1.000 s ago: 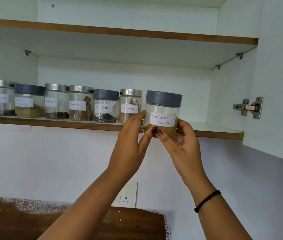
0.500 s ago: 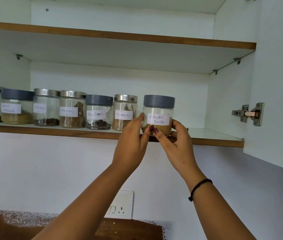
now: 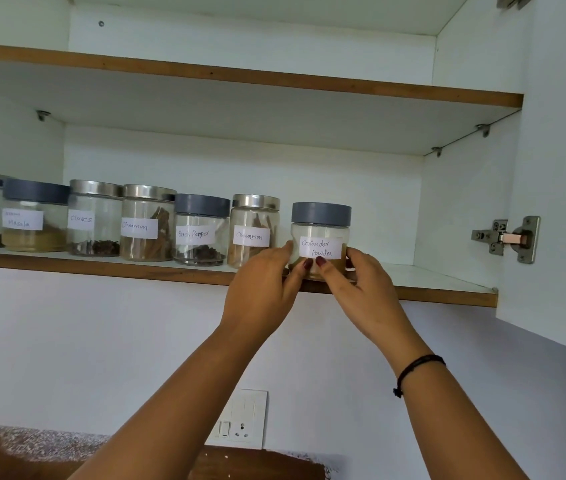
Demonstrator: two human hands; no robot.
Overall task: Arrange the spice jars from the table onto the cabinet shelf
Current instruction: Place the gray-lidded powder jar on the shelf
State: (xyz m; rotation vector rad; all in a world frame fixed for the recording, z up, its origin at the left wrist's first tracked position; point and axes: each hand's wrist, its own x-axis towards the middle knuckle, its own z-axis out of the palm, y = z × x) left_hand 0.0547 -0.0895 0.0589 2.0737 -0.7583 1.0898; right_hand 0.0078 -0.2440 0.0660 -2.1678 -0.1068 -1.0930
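A clear jar with a grey lid, labelled coriander powder (image 3: 320,233), stands on the lower cabinet shelf (image 3: 440,282) near its front edge. My left hand (image 3: 264,285) holds its left side and my right hand (image 3: 361,285) holds its right side, thumbs on the front below the label. To its left runs a row of several labelled jars: cinnamon (image 3: 253,230), black pepper (image 3: 201,230), a second cinnamon (image 3: 147,223), cloves (image 3: 94,218), masala (image 3: 34,216).
The upper shelf (image 3: 274,77) hangs above the row. An open cabinet door with a metal hinge (image 3: 506,239) stands at the right. Bare shelf lies right of the coriander jar. A wall socket (image 3: 240,419) and a wooden board (image 3: 257,465) sit below.
Both hands have carried the coriander jar from in front of the shelf edge onto the shelf, to the right of the cinnamon jar. The view has tilted up slightly.
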